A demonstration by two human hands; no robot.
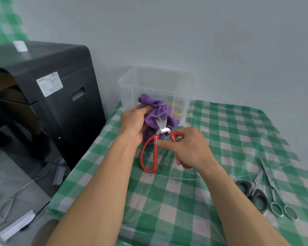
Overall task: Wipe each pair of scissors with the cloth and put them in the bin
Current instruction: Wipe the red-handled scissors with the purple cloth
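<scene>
Wiping in progress: the left hand (132, 121) bunches the purple cloth (150, 102) over the blade tips of the red-handled scissors (163, 129), held above the table just before the clear bin (181, 86). The right hand (188, 148) grips one loop. Blades shiny, slightly parted. Next, likely, a careful drop into the bin.

Bin (126, 80) at table (185, 201) back; held scissors (162, 125), cloth (153, 107) before it; two other scissors (255, 181) right; machine (60, 103) left.

The red scissors (162, 129) hide their blade tips inside the cloth (154, 109).
</scene>
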